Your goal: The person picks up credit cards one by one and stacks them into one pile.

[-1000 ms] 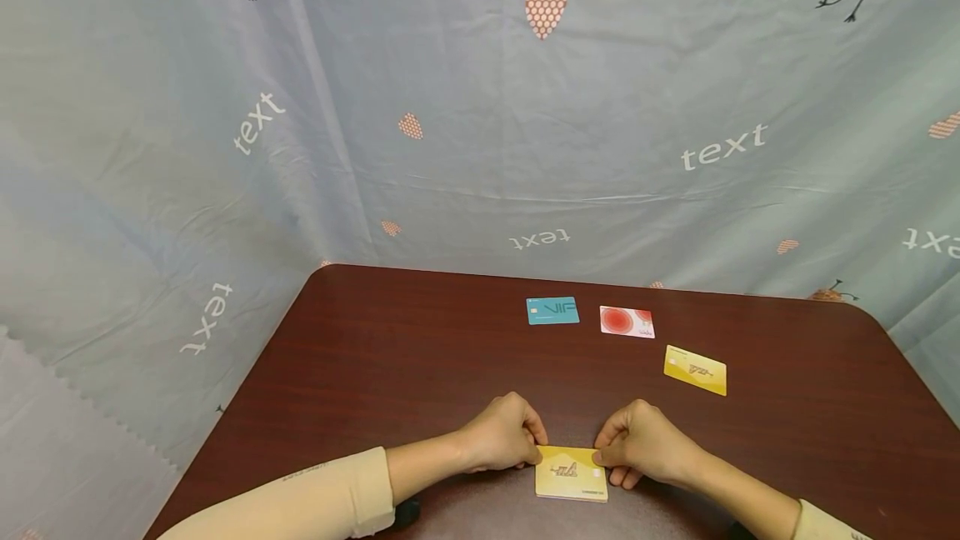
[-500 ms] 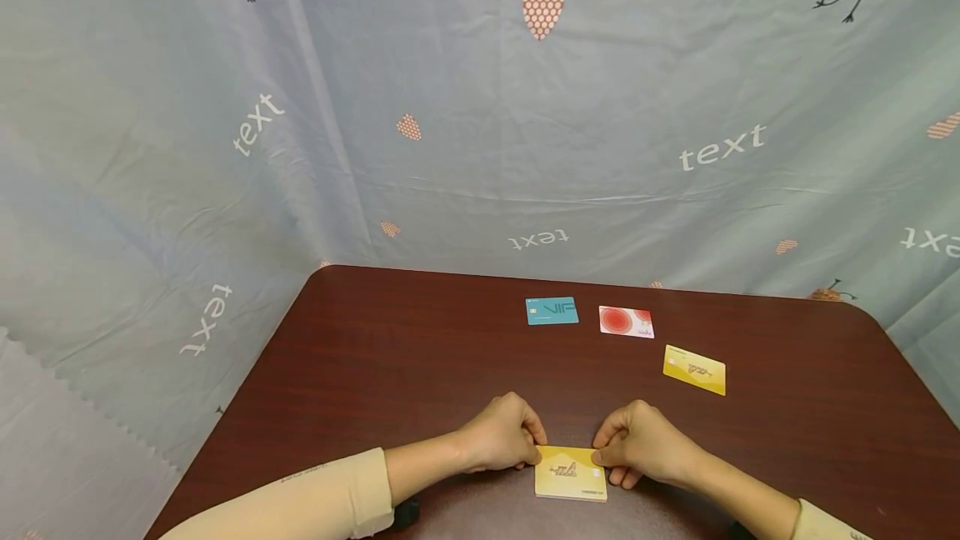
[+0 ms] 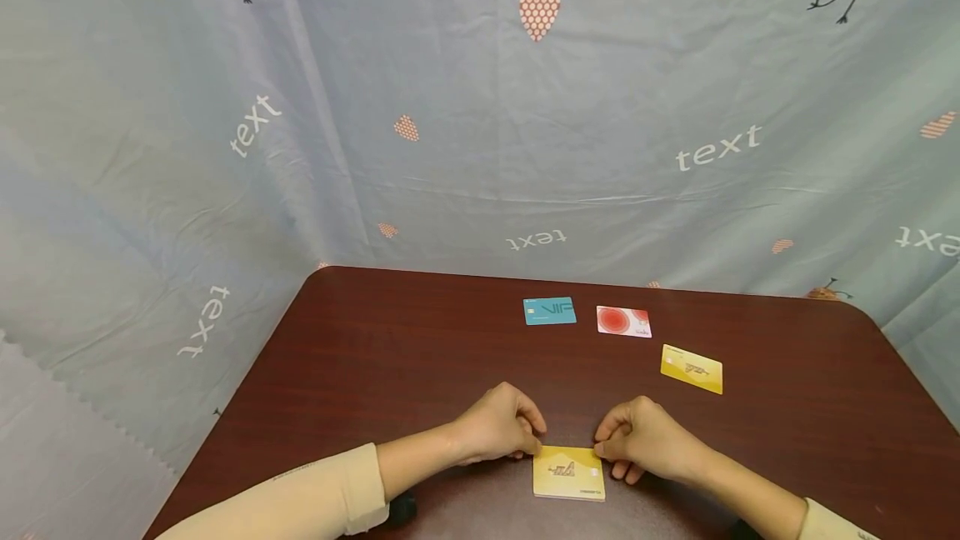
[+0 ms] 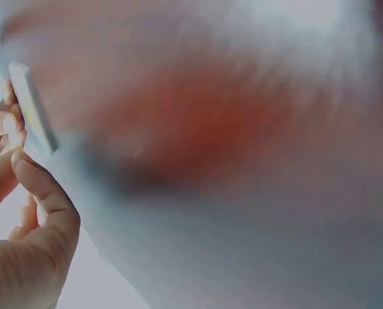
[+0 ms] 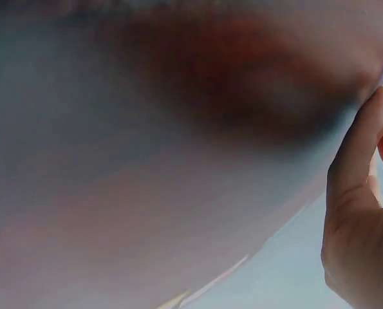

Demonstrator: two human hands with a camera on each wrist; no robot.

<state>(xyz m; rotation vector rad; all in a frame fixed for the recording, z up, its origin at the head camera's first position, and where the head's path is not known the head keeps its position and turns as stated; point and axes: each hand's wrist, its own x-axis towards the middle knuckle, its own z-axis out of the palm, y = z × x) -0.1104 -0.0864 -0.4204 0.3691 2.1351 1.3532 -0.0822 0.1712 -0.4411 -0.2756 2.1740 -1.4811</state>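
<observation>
A neat stack of yellow cards (image 3: 568,475) lies near the table's front edge, its thickness showing as a pale side in the left wrist view. At its far left corner, my left hand (image 3: 498,425) is slightly raised, with a gap between index finger and thumb in the head view. The thumb tip is right at the corner. My right hand (image 3: 648,440) pinches the far right corner, thumb over the edge and the other fingers curled beneath. In the right wrist view, the right thumb (image 5: 362,141) reaches a sliver of the stack at the frame's edge.
Farther back on the dark red table (image 3: 390,340) lie a teal card (image 3: 550,311), a white card with red circles (image 3: 623,322) and a single yellow card (image 3: 692,369). A grey-blue patterned curtain (image 3: 450,107) hangs behind the table.
My left hand has lifted slightly, and its fingers have parted from the stack's corner. The right thumb has drawn back a little toward the corner. The stack stays in place.
</observation>
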